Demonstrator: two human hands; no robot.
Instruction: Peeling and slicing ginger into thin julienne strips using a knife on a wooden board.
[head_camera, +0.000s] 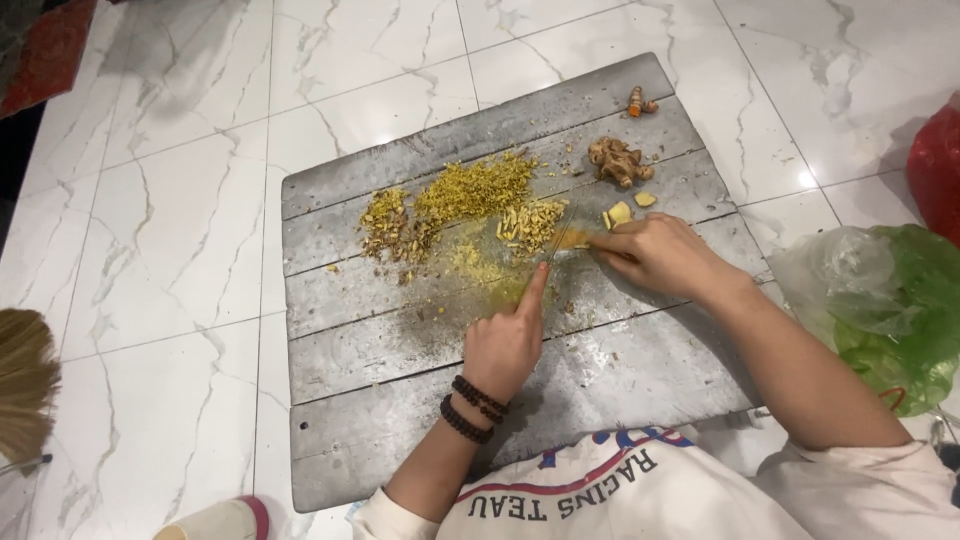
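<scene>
A grey wooden board (400, 370) lies on the marble floor. My right hand (665, 258) is closed around the handle of a knife (560, 243), whose blurred blade lies across yellow chopped bits. My left hand (505, 345), with dark bead bracelets on the wrist, has its fingers curled and its index finger stretched out, the tip at the blade's end. A pile of finely chopped yellow root (475, 190) sits beyond the blade, with coarser pieces (530, 222) beside it. A knobbly ginger root (618, 160) and two cut slices (620, 213) lie just past my right hand.
A small orange turmeric piece (640, 102) rests near the board's far edge. A green plastic bag (900, 310) and a red bag (940, 165) lie to the right. A broom head (22, 380) is at the left, a cup (215, 520) at the bottom edge.
</scene>
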